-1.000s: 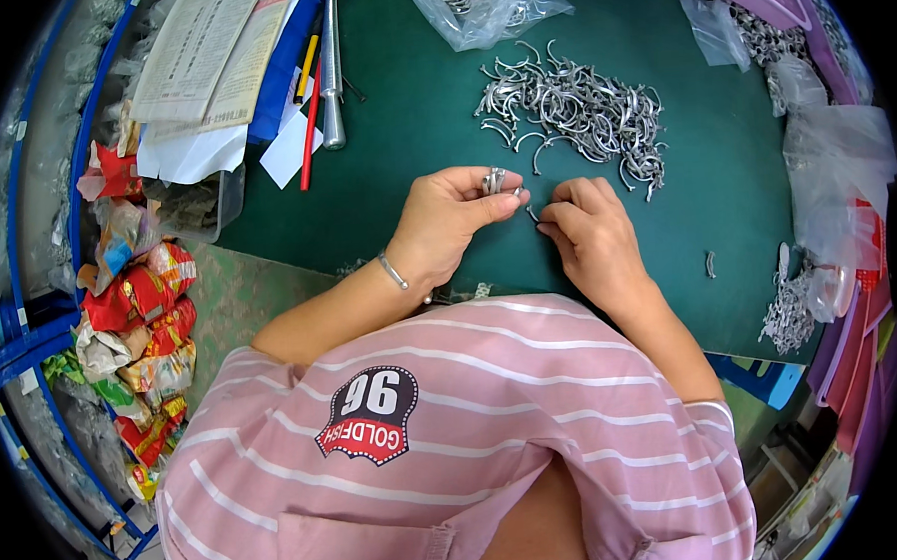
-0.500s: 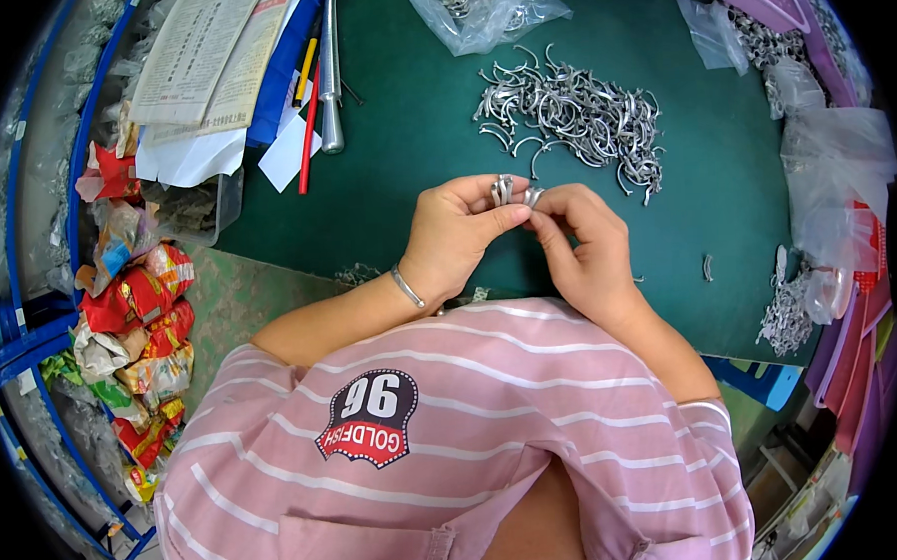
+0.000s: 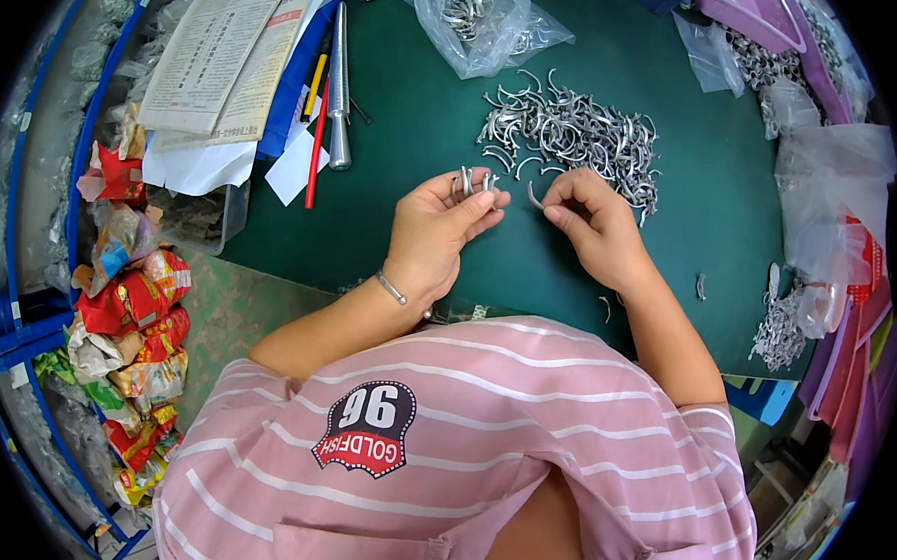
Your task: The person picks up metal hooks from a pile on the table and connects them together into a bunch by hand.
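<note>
Several curved silver metal pieces [image 3: 467, 182] are pinched between the thumb and fingers of my left hand [image 3: 436, 220], over the green tabletop. A short gap to the right, my right hand [image 3: 594, 226] grips one thin curved metal piece [image 3: 534, 195] between thumb and forefinger, its free end pointing up. The two hands do not touch. Just beyond my right hand lies a loose pile of similar curved metal pieces [image 3: 577, 134]. A silver bangle [image 3: 392, 287] circles my left wrist.
Past the pile rests a clear plastic bag [image 3: 478, 28] of metal parts. At left are papers [image 3: 219, 70], a metal rod [image 3: 338, 95] and a red pencil [image 3: 317, 146]. A smaller heap of fine metal pieces [image 3: 779, 331] sits at the right edge, near a pink bin [image 3: 757, 11].
My hands have come apart: the left drew left with several pieces, the right moved right holding a single one. The whole view has shifted slightly.
</note>
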`<act>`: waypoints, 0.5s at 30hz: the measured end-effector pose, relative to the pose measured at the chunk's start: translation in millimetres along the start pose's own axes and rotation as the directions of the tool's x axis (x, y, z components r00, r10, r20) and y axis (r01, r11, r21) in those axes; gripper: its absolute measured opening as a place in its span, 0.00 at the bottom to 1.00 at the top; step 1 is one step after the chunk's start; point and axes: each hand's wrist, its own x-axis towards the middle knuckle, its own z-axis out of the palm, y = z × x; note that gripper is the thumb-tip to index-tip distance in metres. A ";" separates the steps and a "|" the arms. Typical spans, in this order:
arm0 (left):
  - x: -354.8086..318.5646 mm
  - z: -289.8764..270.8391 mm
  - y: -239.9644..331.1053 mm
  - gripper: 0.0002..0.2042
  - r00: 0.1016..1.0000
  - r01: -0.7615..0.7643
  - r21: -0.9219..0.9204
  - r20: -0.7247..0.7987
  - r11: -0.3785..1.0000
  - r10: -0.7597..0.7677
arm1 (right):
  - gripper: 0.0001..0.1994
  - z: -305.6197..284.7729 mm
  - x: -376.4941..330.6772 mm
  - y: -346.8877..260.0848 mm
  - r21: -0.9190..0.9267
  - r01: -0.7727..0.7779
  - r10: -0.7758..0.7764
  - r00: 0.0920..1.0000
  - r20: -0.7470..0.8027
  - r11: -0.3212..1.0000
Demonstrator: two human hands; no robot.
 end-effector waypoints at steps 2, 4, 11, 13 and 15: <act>0.8 0.4 -0.8 0.11 1.000 0.007 0.027 0.019 1.000 -0.008 | 0.02 -2.9 -7.4 -8.2 0.205 -0.234 0.212 0.970 0.121 0.950; 1.0 1.9 0.6 0.11 0.998 0.031 0.098 0.045 0.995 -0.036 | 0.03 -6.3 -10.5 -15.5 0.146 -0.253 0.211 0.944 0.253 0.957; -6.1 3.3 -1.4 0.12 0.941 0.205 0.196 0.229 0.959 -0.248 | 0.03 -2.0 1.0 -28.5 0.083 -0.151 0.122 0.951 0.283 0.985; -4.5 -1.0 -5.0 0.12 0.970 0.130 0.209 0.175 0.969 -0.168 | 0.03 2.1 6.5 -32.7 0.039 -0.093 0.080 0.961 0.265 0.995; -4.9 -1.1 -3.8 0.13 0.986 0.074 0.204 0.134 0.976 -0.102 | 0.03 5.7 18.0 -21.7 -0.325 0.189 -0.181 0.982 0.054 0.927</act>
